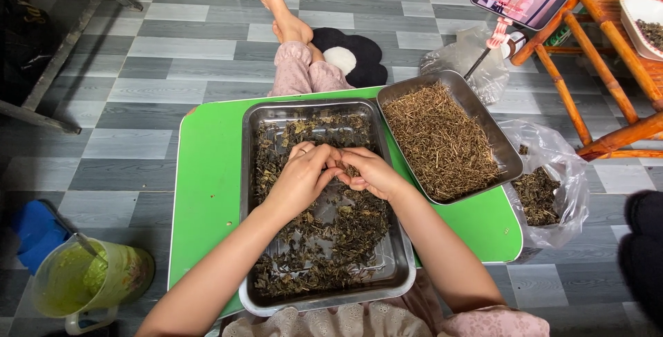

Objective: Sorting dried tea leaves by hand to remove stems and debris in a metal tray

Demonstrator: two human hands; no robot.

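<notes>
Both hands, the left hand (302, 175) and right hand (373, 171), are met over the steel tray (387, 268) on the green bench (204, 192), fingers pinched together on a dried leaf sprig (348, 168) above the dried leaves (345, 230); a second tray of stems (442, 140) is set alongside.

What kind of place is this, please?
Probably a home floor used as a workspace: grey tiled floor, a low green table holding metal trays of dried leaves, and a wooden chair nearby.

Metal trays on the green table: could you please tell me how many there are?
2: one tray of dark leaves under both hands, and another tray of stems at the table's right edge. None seems hidden.
</notes>
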